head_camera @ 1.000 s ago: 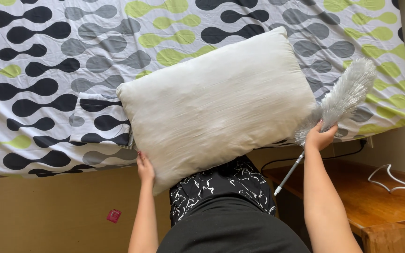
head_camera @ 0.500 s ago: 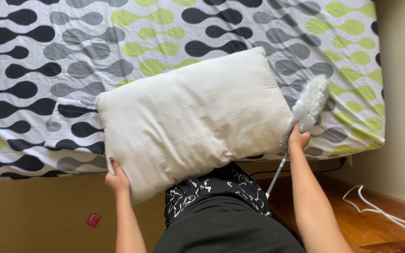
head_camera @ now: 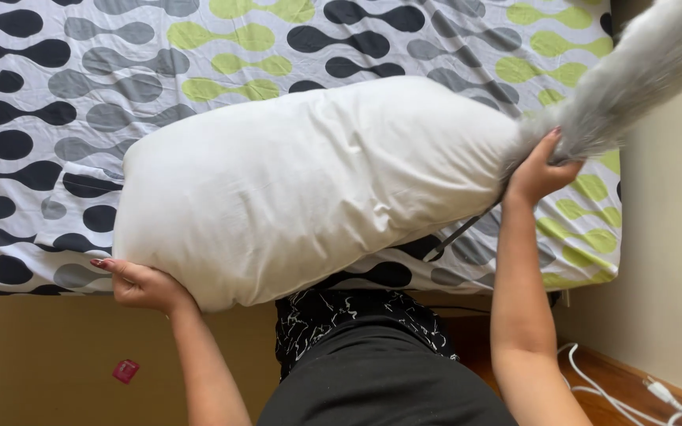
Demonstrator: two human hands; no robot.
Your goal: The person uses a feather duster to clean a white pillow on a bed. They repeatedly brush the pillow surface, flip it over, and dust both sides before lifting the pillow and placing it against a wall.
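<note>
Above the patterned bedspread point(head_camera: 222, 47), a white pillow point(head_camera: 309, 185) is held up lengthwise between both hands. At its lower left corner the left hand point(head_camera: 142, 284) grasps it from beneath, fingers curled around the edge. At the opposite end the right hand point(head_camera: 538, 170) grips the pillow's right corner together with a fluffy grey duster point(head_camera: 633, 75), whose thin handle point(head_camera: 455, 235) runs down behind the pillow. Below, a small red object point(head_camera: 125, 370) lies on the floor, and a white cable point(head_camera: 633, 386) trails along the wooden floor at right.
</note>
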